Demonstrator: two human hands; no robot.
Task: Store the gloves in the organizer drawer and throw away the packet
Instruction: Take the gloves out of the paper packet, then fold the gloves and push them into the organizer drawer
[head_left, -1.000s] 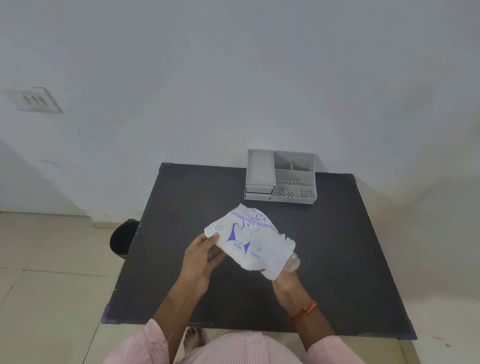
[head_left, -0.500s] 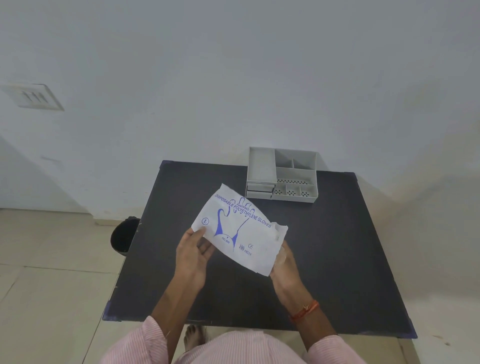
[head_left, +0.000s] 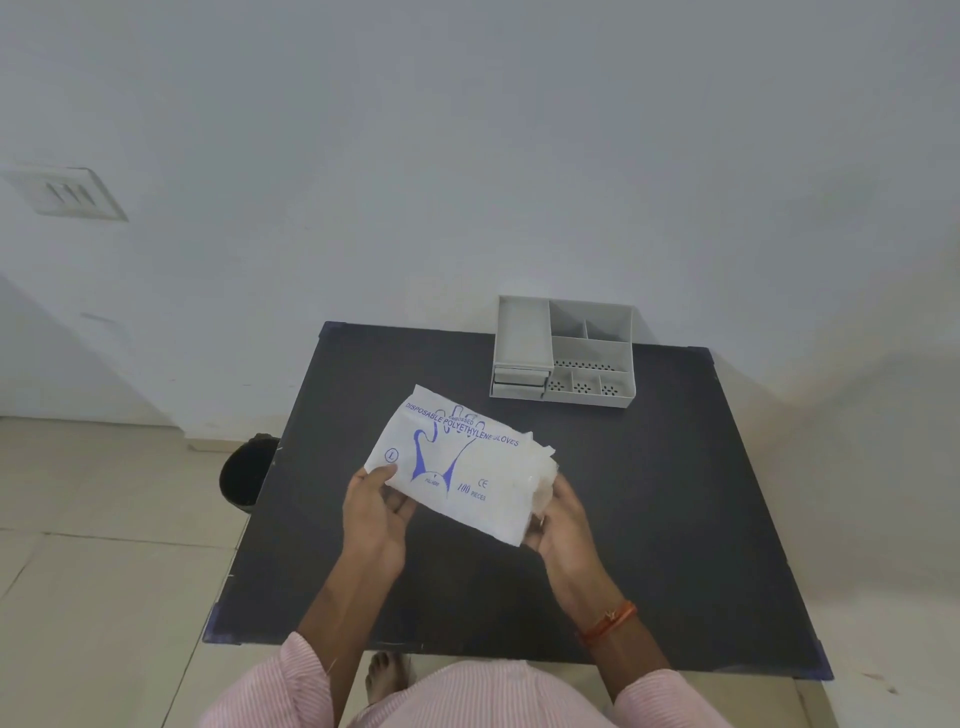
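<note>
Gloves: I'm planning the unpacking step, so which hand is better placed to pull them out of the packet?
Right hand: it sits at the packet's open end, touching the gloves; the left hand has its grip on the closed end.

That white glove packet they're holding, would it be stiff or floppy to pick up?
Probably floppy: the packet creases and sags between the left hand and right hand. Likely light, since fingertips alone carry it. The thin gloves bunching out at its right end look slippery and may slide free.
</note>
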